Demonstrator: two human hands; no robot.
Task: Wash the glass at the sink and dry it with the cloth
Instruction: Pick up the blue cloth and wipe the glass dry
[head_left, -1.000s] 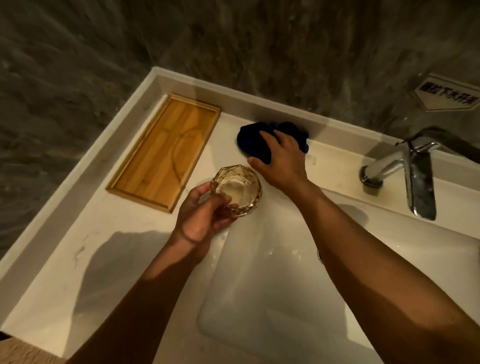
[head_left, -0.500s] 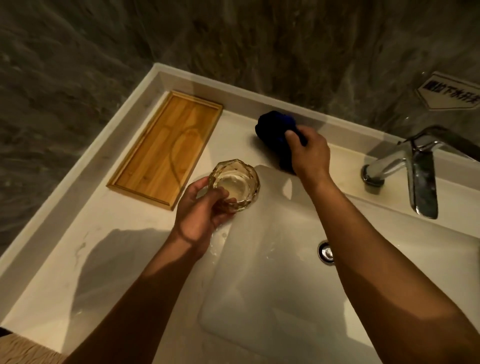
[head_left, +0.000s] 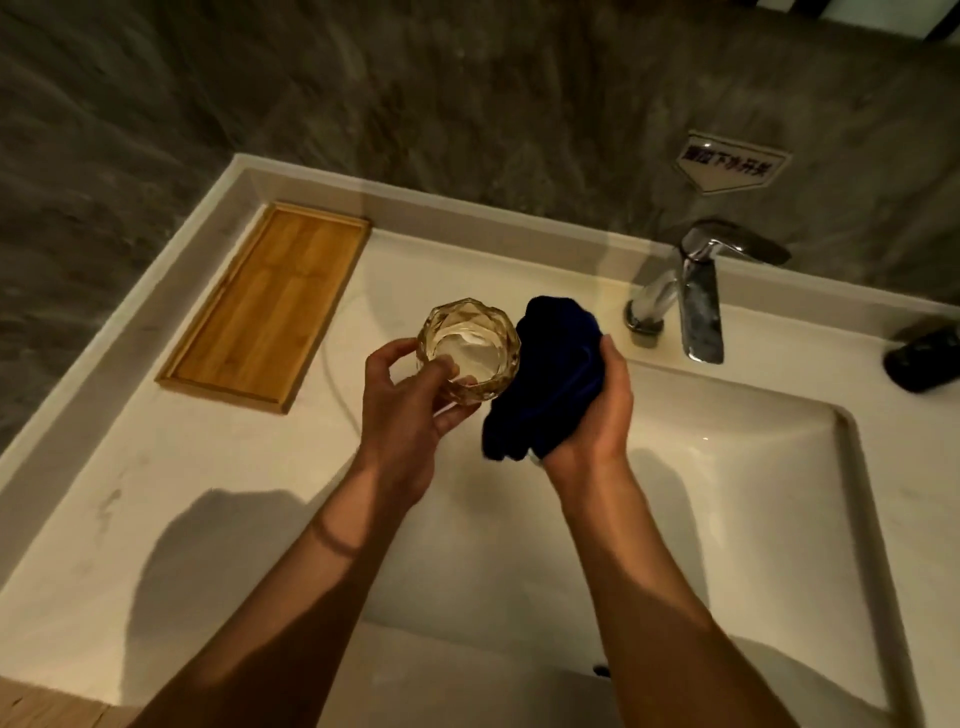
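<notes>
head view, looking down at a pale sink counter (head_left: 171, 499) set against a dark stone wall. left hand (head_left: 402, 402) raised above the counter's middle, at the basin's left edge, thumb and fingers curled round a short faceted glass (head_left: 470, 348), mouth up, tilted a little toward the camera. right hand (head_left: 597, 410) just beside it, fingers closed round a bunched dark blue cloth (head_left: 545, 374), palm side hidden behind the fabric. cloth touching the right side of the glass or very nearly so; cannot tell whether any fabric has gone inside the rim. white basin (head_left: 727, 493) below and to the right of both hands, glass held over the line where counter meets basin. chrome tap (head_left: 696, 296) at the back edge of the counter, right of centre, no water seen running. wooden tray (head_left: 270, 306) lying flat toward the back left corner. dark rounded object (head_left: 924, 358) at the far right edge, too dim to identify. small sign (head_left: 727, 166) on the wall above the tap, lettering unreadable.

judged stage: washing apparently done, drying about to begin.

risks from here: glass probably wet and held by one hand only, mostly at the near side, so a firm push of cloth from the right could twist it out of the fingers and drop it onto hard counter or basin, likely chipping or breaking it. facets may snag loose fabric. thick wad may jam in the mouth and miss the bottom, leaving water inside
</notes>
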